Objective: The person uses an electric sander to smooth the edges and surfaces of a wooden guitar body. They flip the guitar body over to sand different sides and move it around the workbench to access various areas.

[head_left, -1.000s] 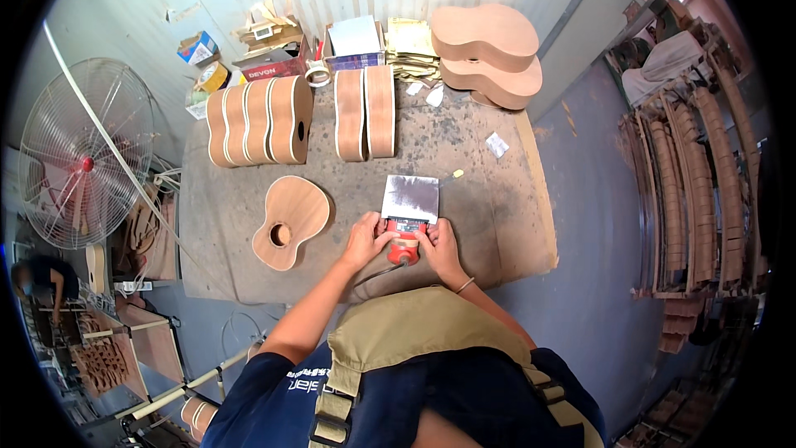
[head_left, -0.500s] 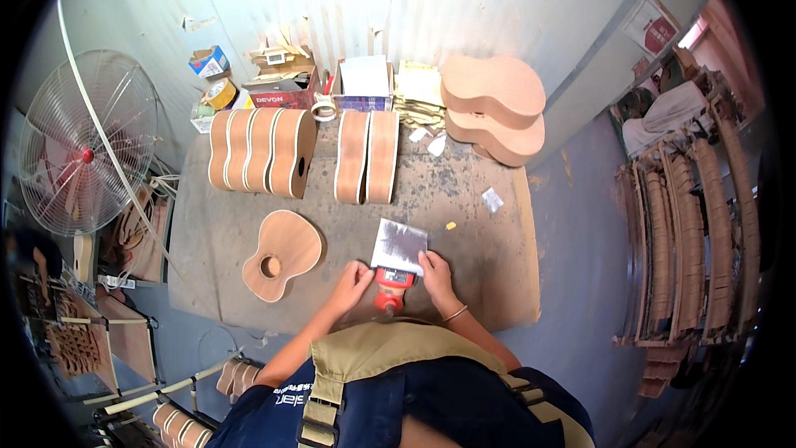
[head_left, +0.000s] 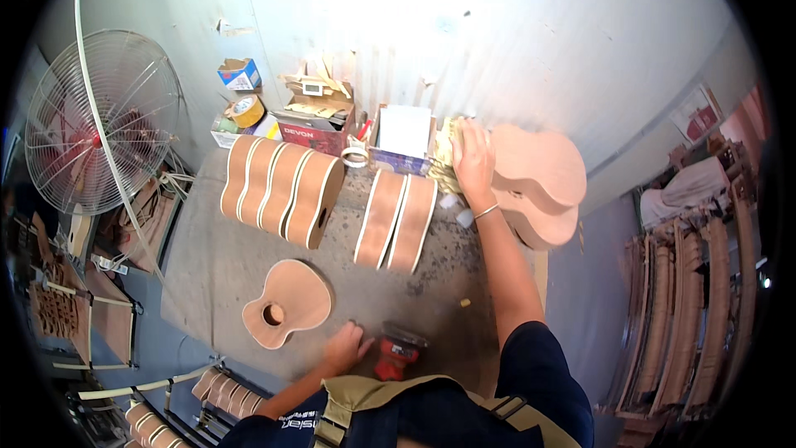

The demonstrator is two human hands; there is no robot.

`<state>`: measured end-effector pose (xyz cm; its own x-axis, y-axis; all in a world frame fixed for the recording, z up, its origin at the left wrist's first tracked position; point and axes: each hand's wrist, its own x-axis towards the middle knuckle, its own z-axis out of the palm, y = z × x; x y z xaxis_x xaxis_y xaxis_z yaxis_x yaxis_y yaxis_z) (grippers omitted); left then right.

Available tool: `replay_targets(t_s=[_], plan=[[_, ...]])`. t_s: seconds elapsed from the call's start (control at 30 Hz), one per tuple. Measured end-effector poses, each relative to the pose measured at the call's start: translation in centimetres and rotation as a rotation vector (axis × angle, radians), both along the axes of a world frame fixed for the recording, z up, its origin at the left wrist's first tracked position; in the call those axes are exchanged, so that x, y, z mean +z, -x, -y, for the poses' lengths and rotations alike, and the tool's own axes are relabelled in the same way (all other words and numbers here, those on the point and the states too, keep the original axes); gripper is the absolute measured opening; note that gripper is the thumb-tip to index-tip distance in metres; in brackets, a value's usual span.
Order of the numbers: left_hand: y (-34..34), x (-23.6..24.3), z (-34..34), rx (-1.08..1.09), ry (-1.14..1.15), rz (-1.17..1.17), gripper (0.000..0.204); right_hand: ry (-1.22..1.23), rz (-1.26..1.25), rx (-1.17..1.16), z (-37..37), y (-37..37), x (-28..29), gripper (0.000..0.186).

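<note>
My right hand (head_left: pixel 474 162) reaches to the back of the bench and rests on a stack of yellowish sheets (head_left: pixel 444 168); its fingers are stretched out. What lies under the fingertips is hidden. Close to my body, my left hand (head_left: pixel 347 347) rests on the bench with loosely bent fingers apart, just left of a red power sander (head_left: pixel 398 357). The sander has a dark pad at its far end, and no hand grips it. Left of it lies a small guitar-shaped wooden body (head_left: pixel 297 300) with a round sound hole.
Several wooden bodies (head_left: pixel 278 187) stand on edge at the back left, with two more (head_left: pixel 396 220) beside them. Stacked bodies (head_left: pixel 539 170) sit right of my right hand. Boxes (head_left: pixel 313 131) and a tape roll (head_left: pixel 355 156) line the wall. A large fan (head_left: pixel 104 124) stands left.
My right hand has left the silvery sheet at the sander and moved far forward to the yellowish stack. That sheet is no longer visible. My left hand stays near the sander; the view has shifted.
</note>
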<state>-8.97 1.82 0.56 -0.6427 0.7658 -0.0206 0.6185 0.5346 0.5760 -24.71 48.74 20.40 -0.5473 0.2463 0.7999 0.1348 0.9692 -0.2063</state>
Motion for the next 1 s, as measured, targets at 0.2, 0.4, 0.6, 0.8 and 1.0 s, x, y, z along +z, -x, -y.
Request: replay_targets(t_s=[0.2, 0.4, 0.6, 0.8, 1.0], plan=[[0.0, -0.2, 0.0, -0.019, -0.017, 0.004, 0.04, 0.163, 0.318, 0.208, -5.1, 11.1, -5.9, 0.029], [0.0, -0.4, 0.2, -0.02, -0.104, -0.012, 0.038, -0.023, 0.399, 0.045, -4.5, 14.8, -8.0, 0.034], [-0.1, -0.6, 0.0, -0.035, -0.129, -0.073, 0.04, -0.066, 0.392, 0.039, -4.1, 15.5, -8.5, 0.029], [0.1, -0.3, 0.1, -0.052, -0.129, -0.098, 0.039, -0.127, 0.356, -0.007, -4.6, 16.1, -9.6, 0.019], [0.3, 0.3, 0.0, -0.046, -0.135, -0.102, 0.037, -0.198, 0.403, -0.019, -4.5, 15.7, -10.5, 0.015]])
